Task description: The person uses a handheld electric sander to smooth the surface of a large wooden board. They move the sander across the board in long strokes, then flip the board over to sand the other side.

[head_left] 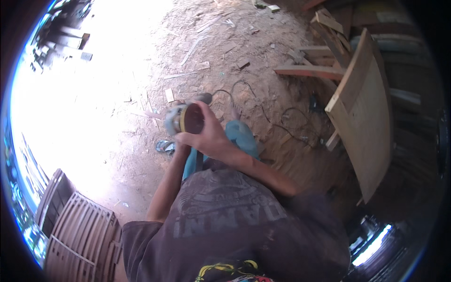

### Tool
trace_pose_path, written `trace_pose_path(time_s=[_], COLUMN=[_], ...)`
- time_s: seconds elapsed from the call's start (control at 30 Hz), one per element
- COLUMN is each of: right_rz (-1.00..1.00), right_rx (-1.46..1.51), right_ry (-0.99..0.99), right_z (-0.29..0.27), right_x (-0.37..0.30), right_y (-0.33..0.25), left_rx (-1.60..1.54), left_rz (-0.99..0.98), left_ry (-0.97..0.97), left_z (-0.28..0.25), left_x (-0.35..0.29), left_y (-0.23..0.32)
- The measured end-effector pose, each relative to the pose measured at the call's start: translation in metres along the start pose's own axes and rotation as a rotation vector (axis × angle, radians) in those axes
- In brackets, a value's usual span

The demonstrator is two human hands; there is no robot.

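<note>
A corded disc sander (174,121), with a grey-blue body, a yellowish rim and a round dark reddish disc (193,119), is held up in front of my body, slightly blurred. My right hand (213,136) closes around the disc's edge, fingers at the far side and thumb at the near side. My left hand (183,144) is at the underside of the tool, closed against it; its fingers are mostly hidden behind the tool and my right hand. A dark end part (204,97) of the tool points away, and a black cord (230,94) runs from near it.
The dirt floor (206,42) is strewn with wood scraps and dust. A curved wooden panel (366,127) leans at the right beside stacked boards (324,54). Slatted wooden pieces (82,237) stand at the lower left. The cord winds rightward. A sandal (165,146) shows below the tool.
</note>
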State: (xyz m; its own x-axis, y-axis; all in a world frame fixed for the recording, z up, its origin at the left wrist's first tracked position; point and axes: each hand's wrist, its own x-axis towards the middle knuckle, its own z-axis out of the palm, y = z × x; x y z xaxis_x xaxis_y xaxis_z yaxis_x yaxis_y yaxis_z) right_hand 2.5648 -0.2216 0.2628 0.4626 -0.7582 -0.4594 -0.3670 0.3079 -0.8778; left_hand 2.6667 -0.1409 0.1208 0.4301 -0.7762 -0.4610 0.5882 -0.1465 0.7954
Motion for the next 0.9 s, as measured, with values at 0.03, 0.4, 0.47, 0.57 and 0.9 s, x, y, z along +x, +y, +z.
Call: trace_pose_path(time_s=[0.03, 0.4, 0.47, 0.57, 0.9], right_rz=[-0.004, -0.525, -0.439, -0.068, -0.371], right_rx=[0.03, 0.061, -0.072, 0.073, 0.041], right_ry=[-0.004, 0.232, 0.373, 0.376, 0.054], right_z=[0.008, -0.05, -0.081, -0.137, -0.197], right_x=[-0.002, 0.008, 0.03, 0.047, 0.199], right_y=[-0.018, -0.085, -0.049, -0.017, -0.138], left_rx=[-0.095, -0.246, -0.305, -0.454, -0.179], left_rz=[0.008, 0.2, 0.208, 0.136, 0.034], left_ry=[0.049, -0.339, -0.459, -0.811, -1.082], left_z=[0.001, 0.042, 0.056, 0.094, 0.252], left_x=[0.006, 0.068, 0.092, 0.146, 0.283], left_y=[0.019, 0.23, 0.257, 0.272, 0.294])
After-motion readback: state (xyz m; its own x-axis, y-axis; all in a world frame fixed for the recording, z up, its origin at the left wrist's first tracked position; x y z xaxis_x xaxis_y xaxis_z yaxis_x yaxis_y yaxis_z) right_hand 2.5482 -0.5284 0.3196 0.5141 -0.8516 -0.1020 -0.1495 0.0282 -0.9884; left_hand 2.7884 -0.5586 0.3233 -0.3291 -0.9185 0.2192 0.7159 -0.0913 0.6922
